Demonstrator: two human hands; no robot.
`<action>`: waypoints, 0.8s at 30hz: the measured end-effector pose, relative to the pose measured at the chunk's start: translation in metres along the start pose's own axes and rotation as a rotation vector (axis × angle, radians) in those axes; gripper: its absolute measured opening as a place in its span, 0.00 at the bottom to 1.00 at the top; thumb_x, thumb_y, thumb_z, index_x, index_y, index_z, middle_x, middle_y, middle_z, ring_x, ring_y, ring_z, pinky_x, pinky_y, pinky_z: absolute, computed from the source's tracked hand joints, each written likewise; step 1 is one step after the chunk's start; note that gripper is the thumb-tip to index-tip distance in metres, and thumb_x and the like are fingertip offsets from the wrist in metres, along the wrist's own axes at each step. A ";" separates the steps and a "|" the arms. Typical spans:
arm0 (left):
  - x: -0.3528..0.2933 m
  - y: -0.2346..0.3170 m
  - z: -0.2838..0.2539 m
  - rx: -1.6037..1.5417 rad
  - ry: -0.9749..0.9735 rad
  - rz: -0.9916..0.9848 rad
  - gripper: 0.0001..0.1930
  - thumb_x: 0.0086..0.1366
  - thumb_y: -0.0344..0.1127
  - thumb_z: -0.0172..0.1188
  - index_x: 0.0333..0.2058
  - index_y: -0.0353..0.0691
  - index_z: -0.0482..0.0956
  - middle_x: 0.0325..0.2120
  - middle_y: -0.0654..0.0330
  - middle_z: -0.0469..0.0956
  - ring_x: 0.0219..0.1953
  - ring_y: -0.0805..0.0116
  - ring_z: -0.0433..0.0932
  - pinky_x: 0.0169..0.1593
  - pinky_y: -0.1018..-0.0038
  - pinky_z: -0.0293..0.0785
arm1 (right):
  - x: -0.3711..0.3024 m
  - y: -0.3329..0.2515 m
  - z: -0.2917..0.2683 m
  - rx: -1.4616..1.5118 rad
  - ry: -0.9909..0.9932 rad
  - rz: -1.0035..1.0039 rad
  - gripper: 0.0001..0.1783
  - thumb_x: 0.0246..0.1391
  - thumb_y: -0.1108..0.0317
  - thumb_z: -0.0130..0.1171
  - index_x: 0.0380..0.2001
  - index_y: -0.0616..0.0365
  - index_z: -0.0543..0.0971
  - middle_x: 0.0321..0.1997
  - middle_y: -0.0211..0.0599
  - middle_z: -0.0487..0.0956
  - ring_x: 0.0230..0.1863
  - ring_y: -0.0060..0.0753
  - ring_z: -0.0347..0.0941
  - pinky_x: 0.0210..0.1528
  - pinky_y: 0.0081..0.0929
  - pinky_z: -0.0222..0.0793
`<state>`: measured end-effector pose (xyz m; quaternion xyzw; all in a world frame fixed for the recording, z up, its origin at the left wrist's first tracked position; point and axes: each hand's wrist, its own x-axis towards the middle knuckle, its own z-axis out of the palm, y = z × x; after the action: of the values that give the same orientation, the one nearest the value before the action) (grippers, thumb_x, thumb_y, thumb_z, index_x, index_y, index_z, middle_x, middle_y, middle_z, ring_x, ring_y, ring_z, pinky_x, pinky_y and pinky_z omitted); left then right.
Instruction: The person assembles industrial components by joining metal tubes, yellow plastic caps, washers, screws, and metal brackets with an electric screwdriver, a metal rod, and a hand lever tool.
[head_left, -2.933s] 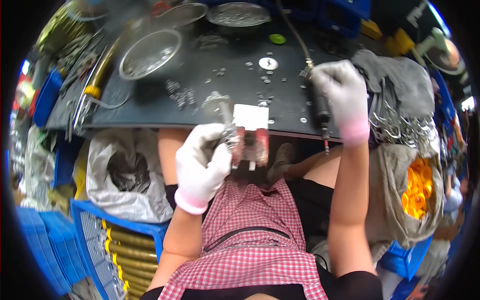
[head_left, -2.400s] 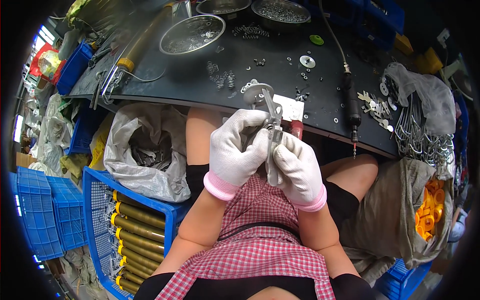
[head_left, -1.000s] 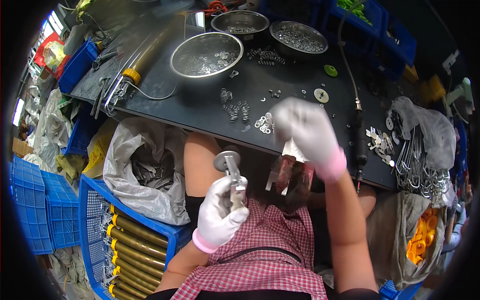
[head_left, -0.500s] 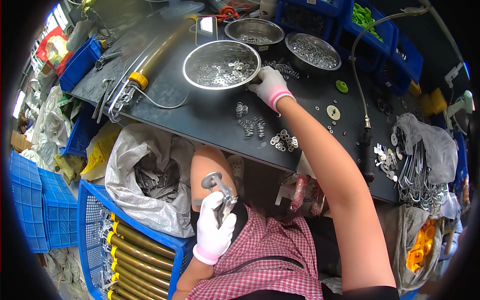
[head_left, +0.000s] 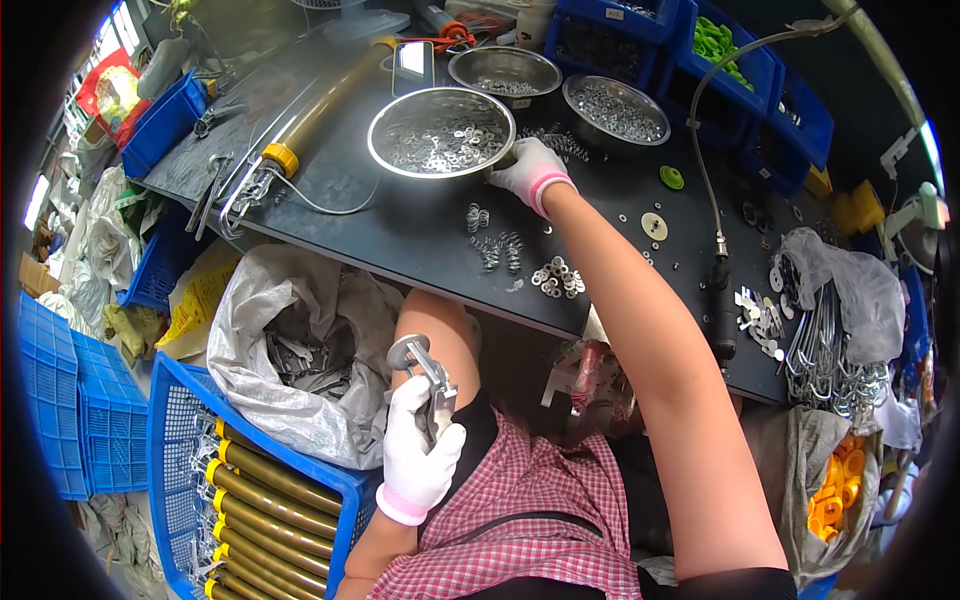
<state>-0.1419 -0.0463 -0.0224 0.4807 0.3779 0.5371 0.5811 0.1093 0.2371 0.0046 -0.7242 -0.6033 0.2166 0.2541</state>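
My left hand [head_left: 415, 455], in a white glove with a pink cuff, is closed round a metal trigger handle [head_left: 440, 400] with a grey round disc [head_left: 408, 351] at its upper end. It holds this above my lap, near my left thigh. My right hand [head_left: 533, 176], gloved the same way, reaches across the table to the right side of a steel bowl [head_left: 385, 148] of small metal washers. Its thumb and fingers are bent against the bowl's edge; the fingertips are partly hidden. Small springs [head_left: 497, 252] and a pile of washers [head_left: 557, 278] lie nearer me on the dark table.
Two more steel bowls [head_left: 543, 74] of small parts stand behind. A brown tube [head_left: 315, 115] with a yellow cap lies at left, a hanging power driver [head_left: 722, 310] at right. A white sack [head_left: 240, 330] of metal parts and a blue crate [head_left: 185, 400] of tubes stand lower left.
My left hand has shifted slightly left and tilts the trigger handle a little differently. The right hand stays beside the bowl, a touch further left. The whole view has shifted slightly.
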 end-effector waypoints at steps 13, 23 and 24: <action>0.015 -0.003 -0.012 0.547 -0.050 0.180 0.25 0.59 0.27 0.59 0.55 0.33 0.63 0.48 0.56 0.69 0.50 0.67 0.69 0.56 0.72 0.64 | -0.021 0.003 -0.010 -0.158 -0.055 -0.364 0.13 0.41 0.62 0.69 0.33 0.52 0.84 0.41 0.38 0.80 0.44 0.42 0.77 0.50 0.32 0.71; 0.054 0.035 0.037 1.061 -0.243 0.782 0.36 0.53 0.21 0.57 0.61 0.26 0.56 0.46 0.40 0.74 0.40 0.48 0.80 0.42 0.67 0.77 | -0.213 -0.043 -0.095 0.034 0.099 -0.934 0.07 0.38 0.73 0.64 0.27 0.56 0.82 0.32 0.37 0.80 0.35 0.41 0.75 0.38 0.32 0.72; 0.048 0.040 0.044 1.095 -0.306 0.754 0.39 0.52 0.19 0.56 0.63 0.28 0.52 0.47 0.40 0.74 0.40 0.47 0.80 0.40 0.66 0.78 | -0.230 -0.038 -0.095 -0.002 0.122 -0.934 0.10 0.36 0.72 0.64 0.28 0.56 0.81 0.33 0.36 0.79 0.36 0.41 0.74 0.39 0.33 0.71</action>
<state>-0.1033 -0.0074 0.0311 0.8748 0.3154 0.3603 0.0742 0.0984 0.0064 0.1039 -0.3871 -0.8487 0.0357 0.3586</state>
